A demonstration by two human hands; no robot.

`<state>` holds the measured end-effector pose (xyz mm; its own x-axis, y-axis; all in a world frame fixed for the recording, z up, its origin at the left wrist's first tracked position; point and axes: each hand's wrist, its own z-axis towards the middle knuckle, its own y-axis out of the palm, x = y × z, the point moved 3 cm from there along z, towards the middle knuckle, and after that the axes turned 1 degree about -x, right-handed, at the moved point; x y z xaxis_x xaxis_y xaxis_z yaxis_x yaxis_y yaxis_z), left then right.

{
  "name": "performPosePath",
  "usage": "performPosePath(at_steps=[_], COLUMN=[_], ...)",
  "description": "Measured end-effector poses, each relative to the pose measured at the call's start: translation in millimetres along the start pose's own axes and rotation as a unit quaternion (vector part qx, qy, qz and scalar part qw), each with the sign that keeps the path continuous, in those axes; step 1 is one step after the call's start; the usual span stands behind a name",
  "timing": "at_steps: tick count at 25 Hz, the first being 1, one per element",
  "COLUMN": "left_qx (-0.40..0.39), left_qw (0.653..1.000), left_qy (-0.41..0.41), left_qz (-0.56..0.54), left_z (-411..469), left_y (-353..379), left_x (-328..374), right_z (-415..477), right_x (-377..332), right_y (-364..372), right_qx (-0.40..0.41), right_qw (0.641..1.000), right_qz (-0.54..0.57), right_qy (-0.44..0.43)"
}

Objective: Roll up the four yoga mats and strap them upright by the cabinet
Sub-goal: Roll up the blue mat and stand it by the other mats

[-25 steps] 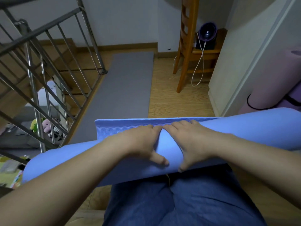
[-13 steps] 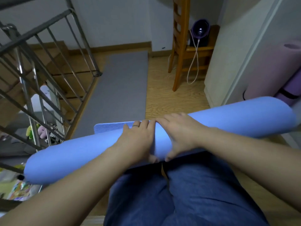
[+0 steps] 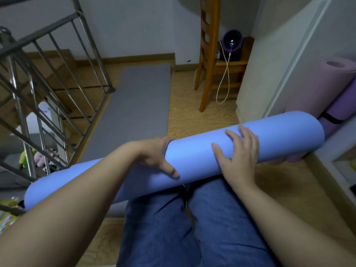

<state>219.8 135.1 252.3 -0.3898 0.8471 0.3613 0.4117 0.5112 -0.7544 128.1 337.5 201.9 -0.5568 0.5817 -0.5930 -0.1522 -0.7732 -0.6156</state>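
A blue yoga mat (image 3: 194,157), fully rolled, lies across my lap, its right end raised toward the cabinet. My left hand (image 3: 156,157) grips the roll at its middle, thumb on the near side and fingers curled over the far side. My right hand (image 3: 238,153) rests on top of the roll further right with fingers spread. A grey mat (image 3: 138,108) lies flat on the wooden floor ahead. A rolled pink mat (image 3: 317,87) and a rolled purple mat (image 3: 341,105) with a black strap lean against the white cabinet (image 3: 269,60) at the right.
A metal stair railing (image 3: 44,83) runs along the left, with stairs and soft toys (image 3: 38,157) beyond it. A wooden chair (image 3: 210,54) stands ahead with a dark fan (image 3: 232,43) and a white cable on a low shelf behind it.
The last flat strip of the blue mat has been rolled in. The roll's right end has risen toward the cabinet. My hands have moved apart, the right one sliding right along the roll.
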Motion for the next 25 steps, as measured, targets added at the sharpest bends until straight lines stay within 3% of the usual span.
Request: performPosePath(at_steps=[2, 6, 7, 9, 10, 11, 14, 18, 22, 25], left_qx=[-0.014, 0.003, 0.004, 0.005, 0.007, 0.013, 0.043, 0.12, 0.275, 0.336], left_qw=[1.0, 0.999, 0.998, 0.998, 0.998, 0.998, 0.998, 0.989, 0.928, 0.906], left_qy=[0.004, 0.022, 0.019, 0.011, 0.007, 0.005, 0.009, 0.049, 0.138, 0.145], left_qz=[-0.019, -0.045, -0.051, -0.065, -0.066, -0.064, -0.049, -0.075, -0.211, -0.212], left_z=[2, 1, 1, 1, 0, -1, -9, -20, -26, -27], left_y=[-2, -4, -6, -5, -4, -3, -6, -33, -99, -133], left_x=[2, 6, 5, 3, 1, -3, -18, -5, 50, 72], right_z=[0, 7, 5, -5, -9, -9, 8, 58, 95, 123], right_x=[2, 22, 29, 27, 17, 5, -21, -56, -100, -108], right_y=[0, -6, -6, 3, 8, 9, 4, -1, 0, 1], right_qx=[0.093, 0.16, 0.157, 0.085, 0.014, -0.05, -0.111, -0.165, -0.237, -0.215], right_qw=[0.981, 0.907, 0.862, 0.705, 0.632, 0.597, 0.59, 0.638, 0.653, 0.637], right_qz=[0.068, 0.168, 0.23, 0.43, 0.515, 0.556, 0.598, 0.614, 0.621, 0.663], right_qy=[0.155, 0.35, 0.423, 0.557, 0.579, 0.576, 0.532, 0.435, 0.363, 0.331])
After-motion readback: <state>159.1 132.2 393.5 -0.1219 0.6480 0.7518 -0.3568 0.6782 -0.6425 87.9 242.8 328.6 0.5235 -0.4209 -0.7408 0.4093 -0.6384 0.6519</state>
